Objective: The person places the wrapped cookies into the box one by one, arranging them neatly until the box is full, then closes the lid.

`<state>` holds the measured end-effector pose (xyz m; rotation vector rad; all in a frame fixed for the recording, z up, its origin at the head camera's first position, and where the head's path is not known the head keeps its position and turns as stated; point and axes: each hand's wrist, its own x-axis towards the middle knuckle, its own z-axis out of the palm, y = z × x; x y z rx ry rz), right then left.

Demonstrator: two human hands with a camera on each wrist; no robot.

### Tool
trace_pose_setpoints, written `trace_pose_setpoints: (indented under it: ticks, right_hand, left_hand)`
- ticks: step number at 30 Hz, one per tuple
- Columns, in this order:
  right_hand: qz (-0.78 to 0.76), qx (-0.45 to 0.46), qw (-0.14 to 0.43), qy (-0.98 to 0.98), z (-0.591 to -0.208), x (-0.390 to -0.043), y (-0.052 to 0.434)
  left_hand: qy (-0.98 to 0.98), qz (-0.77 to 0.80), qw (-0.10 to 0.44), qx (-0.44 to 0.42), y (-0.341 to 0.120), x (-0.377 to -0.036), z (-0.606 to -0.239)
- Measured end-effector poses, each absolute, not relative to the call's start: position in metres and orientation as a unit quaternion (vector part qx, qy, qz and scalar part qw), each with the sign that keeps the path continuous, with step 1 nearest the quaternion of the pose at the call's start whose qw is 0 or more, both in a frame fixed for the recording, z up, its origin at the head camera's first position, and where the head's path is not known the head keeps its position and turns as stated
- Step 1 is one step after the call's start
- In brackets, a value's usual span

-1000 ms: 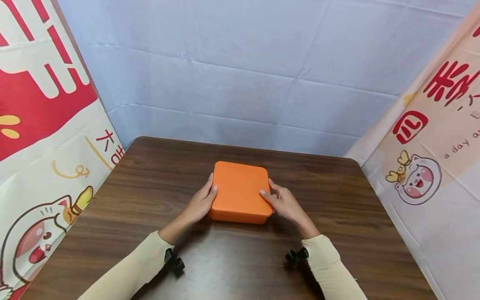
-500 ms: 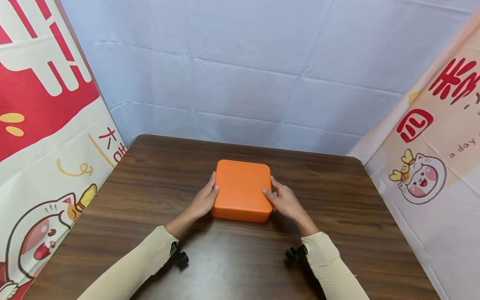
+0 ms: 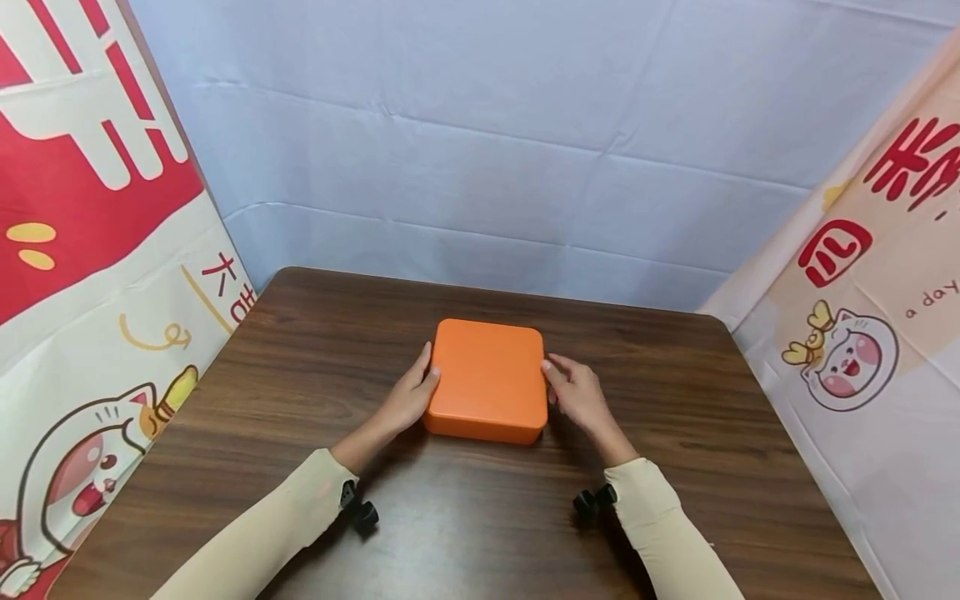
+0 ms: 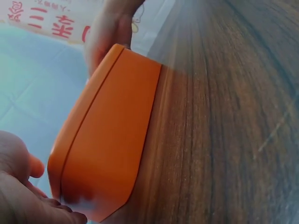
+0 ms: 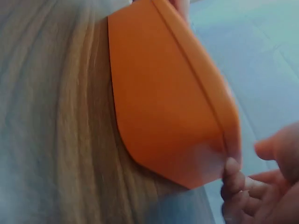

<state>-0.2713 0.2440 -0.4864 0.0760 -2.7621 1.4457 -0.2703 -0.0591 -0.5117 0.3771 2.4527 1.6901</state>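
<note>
A square orange lidded box sits flat on the table. My left hand lies along its left side, straight fingers against the wall and thumb by the lid's edge. In the left wrist view the thumb shows a small gap to the lid. On the right side is my right hand, its thumb beside the lid's rim and its fingers loosely bent. The right wrist view shows the right fingertips at the box corner near the lid seam. The box's inside is hidden.
The dark wooden table surrounds the box on all sides. A pale blue cloth hangs behind it. Printed cloths hang at the left and right. A small black camera is strapped to the left wrist, another to the right.
My right thumb has come off the top of the lid and the right hand has shifted slightly outward. The left hand keeps its place at the box, which looks still over the last half second.
</note>
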Motion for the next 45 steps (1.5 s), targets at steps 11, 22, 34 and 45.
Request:
trace_pose_setpoints:
  ticks: [11,22,34,45]
  right_hand:
    - [0.501,-0.013,0.055,-0.863,-0.489,-0.319,0.247]
    - [0.526,0.013,0.006,-0.851,-0.500,-0.336,0.246]
    - [0.555,-0.025,0.012,-0.831,-0.500,-0.341,0.244]
    - [0.582,-0.054,0.013,-0.811,-0.500,-0.340,0.238]
  left_hand:
    - [0.770,0.614,0.166,0.051,-0.065,-0.245,-0.510]
    - [0.729,0.659,0.167,0.079,-0.068,-0.223,-0.521]
    - [0.727,0.665,0.135,0.108,-0.067,-0.220,-0.526]
    - [0.705,0.683,0.171,0.085,-0.067,-0.222,-0.527]
